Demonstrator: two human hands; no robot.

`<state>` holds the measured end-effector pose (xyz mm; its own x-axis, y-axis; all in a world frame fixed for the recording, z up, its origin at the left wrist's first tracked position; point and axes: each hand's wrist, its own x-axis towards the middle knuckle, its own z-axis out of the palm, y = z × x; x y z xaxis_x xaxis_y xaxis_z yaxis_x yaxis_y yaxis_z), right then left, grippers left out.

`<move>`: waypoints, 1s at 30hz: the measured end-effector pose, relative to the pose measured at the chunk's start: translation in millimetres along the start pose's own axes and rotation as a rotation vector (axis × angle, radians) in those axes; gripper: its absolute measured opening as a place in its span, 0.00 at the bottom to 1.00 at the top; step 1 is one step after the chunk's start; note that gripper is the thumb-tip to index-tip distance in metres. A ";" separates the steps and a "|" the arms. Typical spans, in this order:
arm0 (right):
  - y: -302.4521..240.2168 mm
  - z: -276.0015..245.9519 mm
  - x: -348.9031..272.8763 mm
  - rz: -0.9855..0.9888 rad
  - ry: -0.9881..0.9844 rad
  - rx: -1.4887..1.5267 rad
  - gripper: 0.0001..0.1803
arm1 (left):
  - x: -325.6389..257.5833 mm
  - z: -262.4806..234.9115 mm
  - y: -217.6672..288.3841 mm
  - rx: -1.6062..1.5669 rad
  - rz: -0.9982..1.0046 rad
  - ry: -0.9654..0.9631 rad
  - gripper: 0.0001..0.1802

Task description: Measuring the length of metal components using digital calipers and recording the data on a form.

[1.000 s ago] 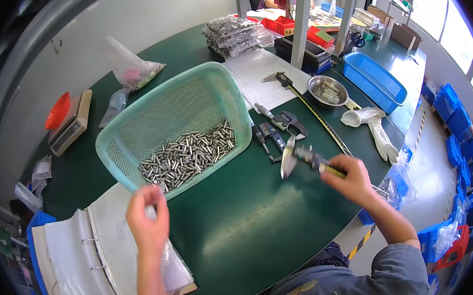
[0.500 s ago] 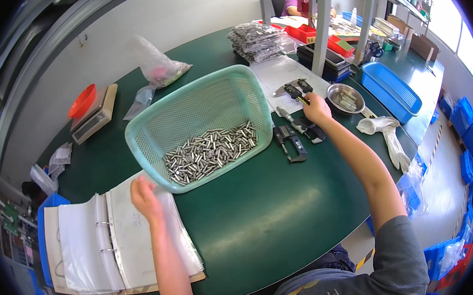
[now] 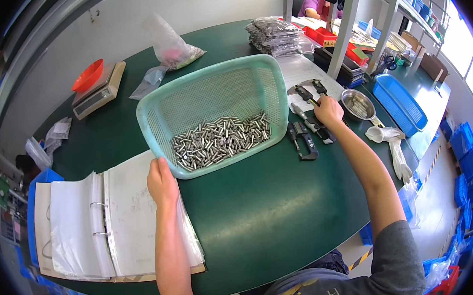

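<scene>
My left hand is closed at the near left corner of a pale green plastic basket, its thumb up against the rim. Small shiny metal pins lie heaped along the basket's near side. To the right of the basket, my right hand has its fingers wrapped round the end of a black-and-silver caliper, lying over a paper sheet. Just below that hand are a micrometer and a second micrometer, partly covered by the hand. Under my left forearm lies an open ring binder.
A metal bowl with small pieces, white gloves and a blue tray stand right. Behind are bagged parts, a plastic bag and a scale with a red dish. A metal post rises at the back; a person sits beyond.
My left hand has moved up and right from over the binder onto the basket's corner. My right hand stays at the caliper. The whole view has shifted a little.
</scene>
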<state>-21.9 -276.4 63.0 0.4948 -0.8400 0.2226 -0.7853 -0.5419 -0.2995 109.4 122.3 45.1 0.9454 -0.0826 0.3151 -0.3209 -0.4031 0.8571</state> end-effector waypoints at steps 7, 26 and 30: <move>-34.0 -16.4 -11.8 -0.555 -0.327 0.506 0.21 | 3.1 -8.6 -5.2 -0.098 -0.074 -0.078 0.23; 2.6 -123.0 -213.6 -0.079 -0.227 0.511 0.14 | -3.7 -27.8 44.9 0.006 0.266 -0.136 0.24; 45.0 -148.7 -255.1 0.125 -0.061 1.396 0.08 | -35.6 -23.7 94.6 -0.327 0.156 -0.402 0.23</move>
<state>-238.8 -82.6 130.7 0.4940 -0.8641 0.0970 0.1700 -0.0135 -0.9854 44.1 108.7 124.7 0.8117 -0.4869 0.3226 -0.3989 -0.0587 0.9151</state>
